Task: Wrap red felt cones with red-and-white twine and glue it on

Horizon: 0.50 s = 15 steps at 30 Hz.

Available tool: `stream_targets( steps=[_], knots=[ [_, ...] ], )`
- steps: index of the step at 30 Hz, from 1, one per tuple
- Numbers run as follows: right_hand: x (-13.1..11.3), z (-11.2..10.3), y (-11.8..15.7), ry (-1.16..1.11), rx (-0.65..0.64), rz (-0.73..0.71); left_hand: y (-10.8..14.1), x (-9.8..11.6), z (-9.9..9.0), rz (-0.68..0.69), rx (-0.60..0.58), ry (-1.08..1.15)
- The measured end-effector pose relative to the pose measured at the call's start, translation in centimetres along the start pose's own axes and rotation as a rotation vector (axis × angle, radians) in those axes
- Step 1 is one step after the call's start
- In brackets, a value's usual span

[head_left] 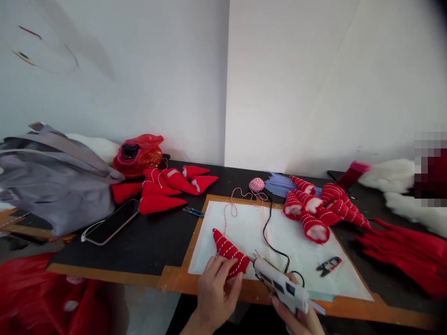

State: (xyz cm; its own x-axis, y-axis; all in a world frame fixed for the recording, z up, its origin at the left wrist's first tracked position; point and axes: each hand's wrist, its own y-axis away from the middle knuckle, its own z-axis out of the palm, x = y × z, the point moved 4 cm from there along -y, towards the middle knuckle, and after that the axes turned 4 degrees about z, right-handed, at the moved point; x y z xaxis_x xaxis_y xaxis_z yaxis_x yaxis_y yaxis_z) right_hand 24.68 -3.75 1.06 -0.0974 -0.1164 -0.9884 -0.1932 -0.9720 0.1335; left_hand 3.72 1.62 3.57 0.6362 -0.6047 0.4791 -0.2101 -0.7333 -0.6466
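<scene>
Left hand point(218, 288): fingers narrow, pinching the near side of a red fabric cone point(226, 247) spiralled with red-and-white twisted cord. Cone sits near side of the white sheet point(206, 253), left of centre, tip to the far left, wide end to the near right. Right hand point(296, 314) is closed round a white hot glue gun point(282, 284), nozzle aimed left at the cone's wide end; can't tell if it touches, or if the trigger is squeezed. Glue stick point(317, 307) pokes out the back.

Loose cord point(234, 211) runs from by the tip to the cord ball point(257, 184), far side. Step looks like gluing cord at the wide end. To do it well: small dab right at the cord line, cone held steady, left fingertips back from nozzle and wet glue, then press the cord flat and keep spacing even with the other turns. Keep the black cable point(266, 228) slack and off the loose cord, so neither snags. Snips point(328, 266) lie within easy reach, right, for trimming. Wrapped cones point(316, 204) pile far right, plainer ones point(162, 203) far left.
</scene>
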Motion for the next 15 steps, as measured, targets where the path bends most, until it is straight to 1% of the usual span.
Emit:
stream_targets(
  steps=[4,8,12,15],
  knots=[
    [0.7,0.1,-0.2,0.020,-0.044,0.042,-0.7,0.2,-0.2,0.038,0.006,-0.096],
    [1.0,0.5,-0.3,-0.006,-0.091,0.057,-1.5,0.4,0.0,0.053,-0.043,-0.162],
    [1.5,0.6,-0.3,-0.089,-0.051,0.078,-1.8,0.8,0.1,0.068,-0.089,-0.149],
    [2.1,0.5,-0.1,-0.120,-0.028,0.102,-1.4,0.9,0.1,0.093,-0.056,-0.139]
  ],
)
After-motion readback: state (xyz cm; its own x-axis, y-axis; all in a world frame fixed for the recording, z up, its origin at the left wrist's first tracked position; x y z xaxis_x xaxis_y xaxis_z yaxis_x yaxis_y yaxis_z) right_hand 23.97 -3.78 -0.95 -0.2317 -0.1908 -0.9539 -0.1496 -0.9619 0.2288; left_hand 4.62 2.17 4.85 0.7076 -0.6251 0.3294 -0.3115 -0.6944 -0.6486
